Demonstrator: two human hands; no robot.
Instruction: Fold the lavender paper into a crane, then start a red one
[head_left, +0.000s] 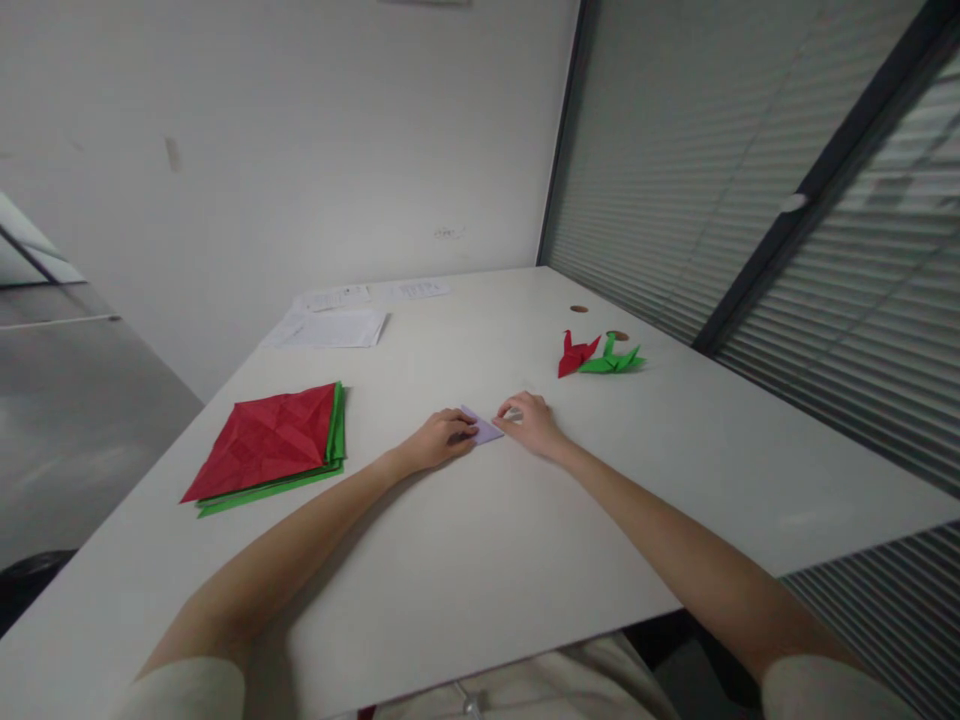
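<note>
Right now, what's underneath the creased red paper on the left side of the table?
Green sheets stick out below the red paper along its right and near edges. The red paper covers the rest, so how many sheets lie there can't be told.

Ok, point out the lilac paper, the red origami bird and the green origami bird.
Lilac paper [487, 431]: head view, on its uncovered part.
Red origami bird [576, 356]: head view, on its body.
Green origami bird [610, 365]: head view, on its body.
</note>
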